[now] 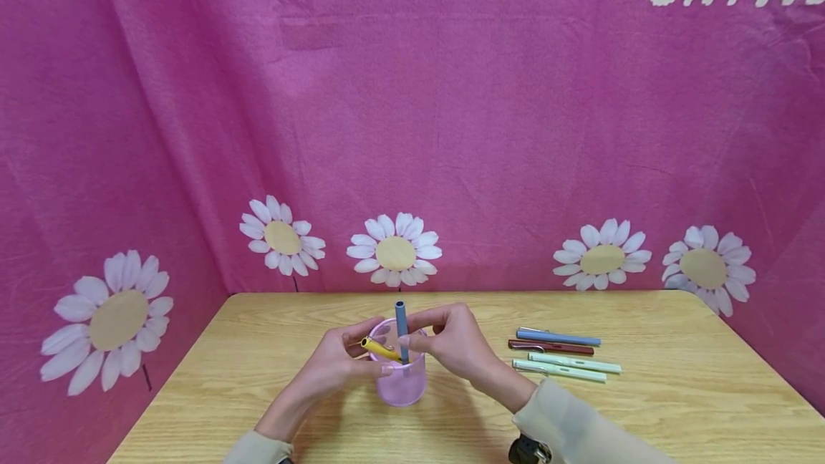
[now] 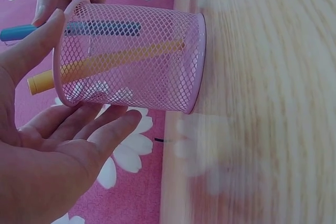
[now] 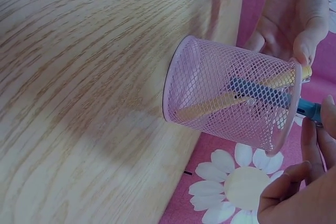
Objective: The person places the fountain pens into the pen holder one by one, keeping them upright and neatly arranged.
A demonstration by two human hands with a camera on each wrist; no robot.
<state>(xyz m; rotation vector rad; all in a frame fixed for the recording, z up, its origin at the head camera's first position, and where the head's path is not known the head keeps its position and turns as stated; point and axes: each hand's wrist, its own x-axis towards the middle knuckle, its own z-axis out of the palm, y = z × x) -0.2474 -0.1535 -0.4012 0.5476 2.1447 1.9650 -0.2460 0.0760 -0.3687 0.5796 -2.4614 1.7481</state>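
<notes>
A pink mesh pen cup (image 1: 402,387) stands upright on the table (image 1: 232,392). My left hand (image 1: 336,362) holds it at the rim, thumb at the near side and fingers around the left. A yellow pen (image 1: 380,349) leans inside, its end poking out over the rim toward that hand. My right hand (image 1: 460,341) pinches a teal-blue pen (image 1: 401,315) between thumb and fingers. Through the mesh in the right wrist view, the lower part of the teal-blue pen (image 3: 262,92) is inside the cup, its end above the bottom, crossing the yellow pen (image 3: 205,106).
Right of the cup lie a blue pen (image 1: 567,337), a dark red pen (image 1: 554,347) and two pale green pens (image 1: 573,362), roughly side by side. Behind the table hangs a pink cloth (image 1: 490,163) printed with daisies.
</notes>
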